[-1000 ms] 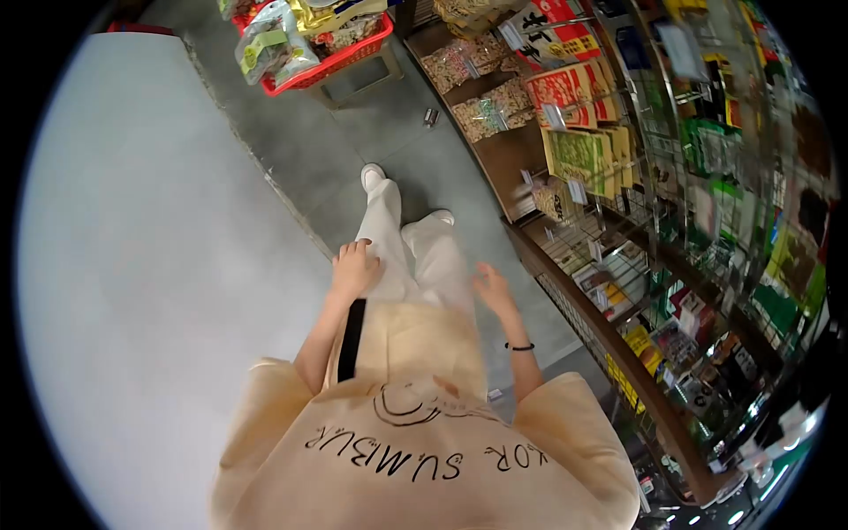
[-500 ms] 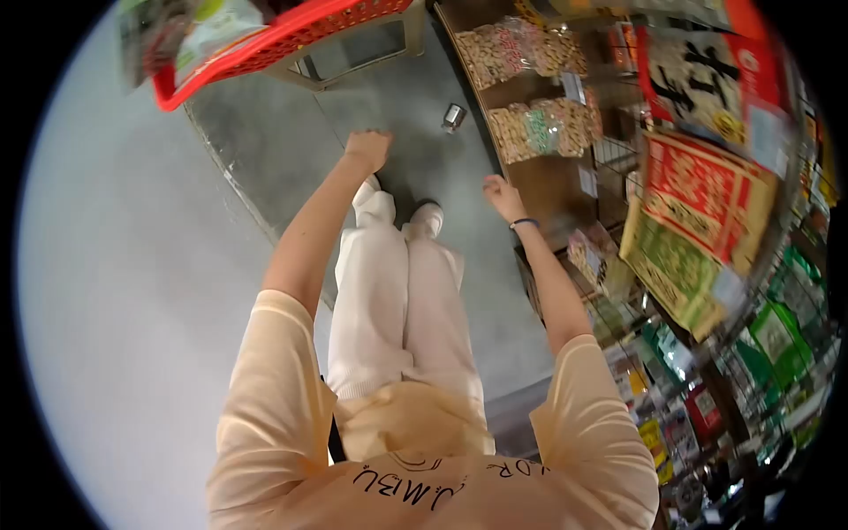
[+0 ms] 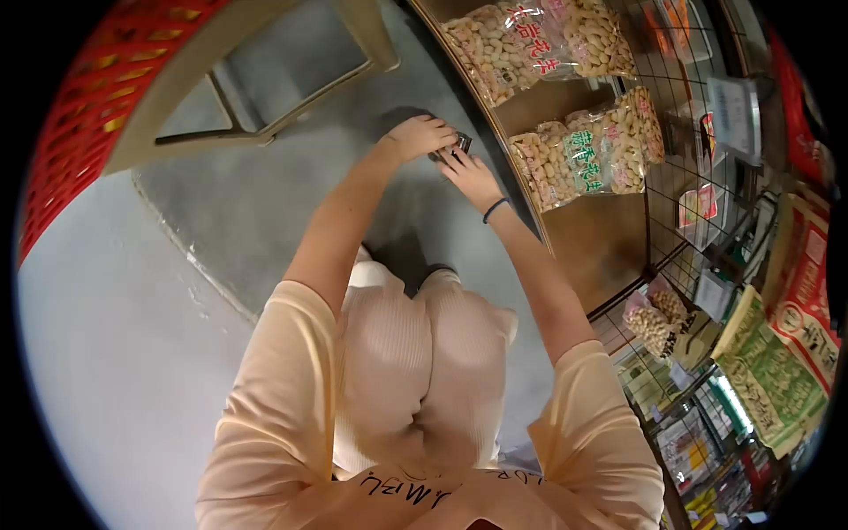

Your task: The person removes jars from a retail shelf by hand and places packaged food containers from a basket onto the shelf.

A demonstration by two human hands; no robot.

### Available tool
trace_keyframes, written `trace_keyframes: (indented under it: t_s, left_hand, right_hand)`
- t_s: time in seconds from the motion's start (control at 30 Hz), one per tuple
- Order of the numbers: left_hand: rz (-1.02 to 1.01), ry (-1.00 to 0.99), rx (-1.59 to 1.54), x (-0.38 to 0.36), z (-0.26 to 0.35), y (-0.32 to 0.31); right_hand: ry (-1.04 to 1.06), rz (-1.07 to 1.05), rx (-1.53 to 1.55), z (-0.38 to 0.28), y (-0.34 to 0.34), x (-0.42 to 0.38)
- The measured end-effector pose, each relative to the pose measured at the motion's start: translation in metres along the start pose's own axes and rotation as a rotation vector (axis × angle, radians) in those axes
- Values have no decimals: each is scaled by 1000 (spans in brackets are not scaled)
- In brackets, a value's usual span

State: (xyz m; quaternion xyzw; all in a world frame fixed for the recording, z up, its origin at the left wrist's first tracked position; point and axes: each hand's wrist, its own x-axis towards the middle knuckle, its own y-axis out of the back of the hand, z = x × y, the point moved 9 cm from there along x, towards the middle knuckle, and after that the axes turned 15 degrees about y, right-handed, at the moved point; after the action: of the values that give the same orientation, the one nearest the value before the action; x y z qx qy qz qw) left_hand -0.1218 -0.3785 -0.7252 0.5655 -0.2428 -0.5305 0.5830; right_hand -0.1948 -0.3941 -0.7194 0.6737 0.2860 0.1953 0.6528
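Observation:
A small dark cylindrical container with a shiny end lies on the grey floor beside the shelf's lower edge. My left hand reaches it from the left, its fingers closed over the upper side. From below, my right hand has its fingers curled against the container, and a dark band circles that wrist. Much of the container is hidden beneath my fingers. Both forearms stretch forward past my bent knees in light trousers.
Bagged peanuts fill the low wooden shelf on the right, close to my right hand. A wire rack with packaged goods stands beyond. A beige stool and a red perforated basket are at the upper left.
My body has crouched lower. Both hands have moved forward and together, from apart in the air to the small container on the floor. The shelf and stool appear closer.

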Motion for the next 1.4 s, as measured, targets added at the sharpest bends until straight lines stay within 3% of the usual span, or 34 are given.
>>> trace_keyframes:
  t_s: [0.07, 0.13, 0.33, 0.43, 0.53, 0.63, 0.67, 0.73, 1.0, 1.27, 1.33, 1.4]
  left_hand:
    - [179, -121, -96, 11, 18, 7]
    - [161, -181, -89, 20, 22, -15]
    - [159, -151, -151, 27, 18, -31]
    - [76, -127, -199, 14, 18, -17]
    - [-103, -13, -312, -18, 17, 4]
    - [110, -150, -589, -73, 38, 85]
    - [120, -140, -585, -93, 49, 113]
    - [169, -62, -838, -127, 56, 181]
    - [358, -110, -1030, -272, 156, 446]
    - [316, -169, -957, -379, 271, 634]
    - [388, -177, -873, -401, 292, 688]
    - [403, -176, -830, -418, 313, 728]
  right_hand:
    - [16, -32, -18, -1, -20, 0]
    - [60, -106, -82, 0, -29, -2]
    - [191, -1, -61, -1, -23, 2]
    - [243, 22, -31, -12, 3, -2]
    - [166, 82, 193, -23, 59, -7]
    - [107, 209, 426, -36, 153, -19]
    - [119, 211, 420, -45, 189, -26]
    - [-55, 264, 716, -40, 267, -38]
    - [-193, 449, 934, -94, 567, -95]
    - [-325, 490, 1121, -164, 791, -168]
    - [-321, 569, 1023, -177, 846, -184]
    - [-413, 662, 1168, -187, 878, -205]
